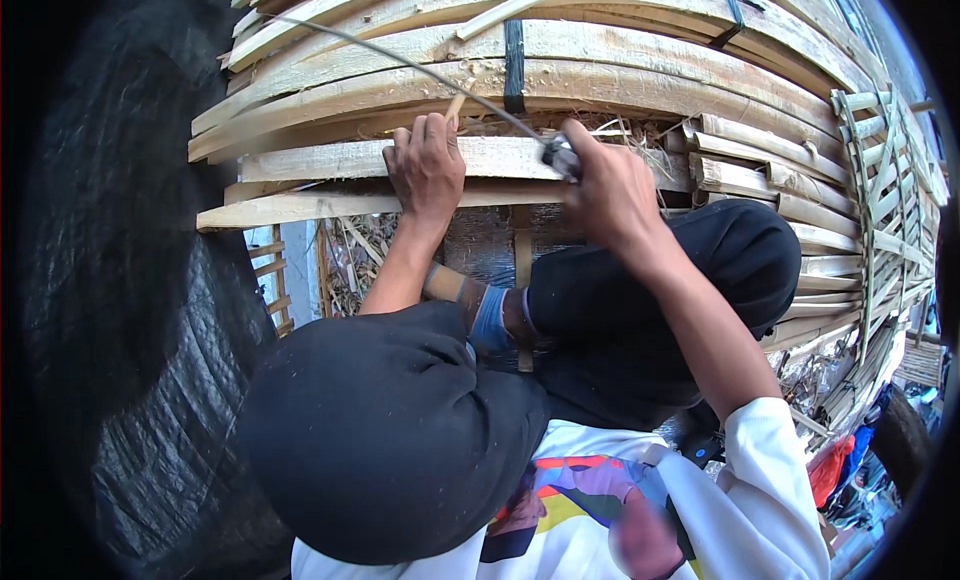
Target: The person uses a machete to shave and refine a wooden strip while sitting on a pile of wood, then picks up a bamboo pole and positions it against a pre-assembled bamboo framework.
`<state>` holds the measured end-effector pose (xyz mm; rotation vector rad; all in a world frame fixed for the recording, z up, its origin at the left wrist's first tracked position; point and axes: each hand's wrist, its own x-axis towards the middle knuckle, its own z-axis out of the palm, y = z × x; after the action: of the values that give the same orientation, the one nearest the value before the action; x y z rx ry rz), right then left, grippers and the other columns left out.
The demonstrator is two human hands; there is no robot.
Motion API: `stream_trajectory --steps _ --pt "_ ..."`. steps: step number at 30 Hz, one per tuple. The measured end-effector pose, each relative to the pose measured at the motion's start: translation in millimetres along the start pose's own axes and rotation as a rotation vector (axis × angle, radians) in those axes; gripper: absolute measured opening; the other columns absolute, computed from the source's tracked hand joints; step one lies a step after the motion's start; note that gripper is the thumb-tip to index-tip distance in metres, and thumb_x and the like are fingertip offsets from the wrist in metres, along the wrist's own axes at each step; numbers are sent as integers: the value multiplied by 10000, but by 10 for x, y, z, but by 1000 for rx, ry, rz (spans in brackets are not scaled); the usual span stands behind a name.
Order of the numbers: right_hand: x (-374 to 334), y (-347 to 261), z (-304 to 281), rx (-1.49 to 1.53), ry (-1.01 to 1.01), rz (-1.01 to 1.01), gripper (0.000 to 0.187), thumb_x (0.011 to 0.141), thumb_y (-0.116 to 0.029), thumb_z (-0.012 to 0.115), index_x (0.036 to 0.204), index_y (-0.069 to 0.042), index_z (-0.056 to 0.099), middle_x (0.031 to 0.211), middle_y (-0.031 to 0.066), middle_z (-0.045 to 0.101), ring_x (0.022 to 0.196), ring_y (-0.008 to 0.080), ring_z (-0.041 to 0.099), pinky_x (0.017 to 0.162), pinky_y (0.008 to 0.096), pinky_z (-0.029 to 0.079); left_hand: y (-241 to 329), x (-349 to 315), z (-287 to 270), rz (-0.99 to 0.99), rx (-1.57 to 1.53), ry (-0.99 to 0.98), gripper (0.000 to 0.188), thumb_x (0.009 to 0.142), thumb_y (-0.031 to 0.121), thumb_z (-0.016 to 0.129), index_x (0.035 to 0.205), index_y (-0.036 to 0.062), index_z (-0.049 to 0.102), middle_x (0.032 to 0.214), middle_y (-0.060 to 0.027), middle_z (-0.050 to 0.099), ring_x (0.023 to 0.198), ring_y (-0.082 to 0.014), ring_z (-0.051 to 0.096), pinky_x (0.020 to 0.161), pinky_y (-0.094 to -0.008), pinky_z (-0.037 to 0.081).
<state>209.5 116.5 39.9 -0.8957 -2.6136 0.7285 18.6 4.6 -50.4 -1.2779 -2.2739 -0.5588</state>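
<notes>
My right hand [615, 180] is closed around the dark grip of a long, thin metal blade [420, 68]. The blade slants up and left from that hand, crossing over the wooden planks. My left hand [428, 165] rests on a pale, rough-sawn plank [320, 162], its fingers curled. A small stick of wood [456, 107] pokes out between its thumb and fingers, and its lower part is hidden by the hand. The blade passes just above the stick's tip; I cannot tell whether they touch.
Stacked planks [640, 60] bound with black straps [514, 65] lie ahead, with wood shavings on them. Split bamboo poles [770, 170] and a woven bamboo panel [880, 180] are at right. Black sheeting [180, 400] hangs at left. My bent legs [390, 430] are close below my hands.
</notes>
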Motion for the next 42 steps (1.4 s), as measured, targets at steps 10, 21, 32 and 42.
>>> stream_trajectory --steps 10,21,32,42 --pt "-74 -548 -275 249 136 -223 310 717 -88 677 988 -90 525 688 197 620 699 433 630 607 513 456 -112 2 -63 10 -52 -54 167 978 244 544 917 92 574 868 -70 621 780 -300 565 686 -450 396" --pt "-67 -610 -349 259 124 -269 307 730 -47 667 994 -86 514 726 200 658 710 431 655 599 540 480 -134 -28 -58 -19 -11 -72 144 962 225 561 898 96 570 858 -69 613 801 -307 571 690 -446 402" --pt "-105 -404 -180 92 10 -63 333 721 -54 665 1007 -110 504 716 192 644 709 438 642 604 533 478 -88 -19 -4 -64 -12 -73 190 978 257 549 887 90 563 847 -86 610 787 -313 580 684 -458 413" --pt "-7 -316 -144 80 -4 -23 274 746 -83 642 993 -93 523 704 211 629 732 448 633 623 525 468 -20 -42 50 -75 -29 -47 242 1000 278 520 857 84 547 836 -102 611 790 -324 574 689 -467 419"
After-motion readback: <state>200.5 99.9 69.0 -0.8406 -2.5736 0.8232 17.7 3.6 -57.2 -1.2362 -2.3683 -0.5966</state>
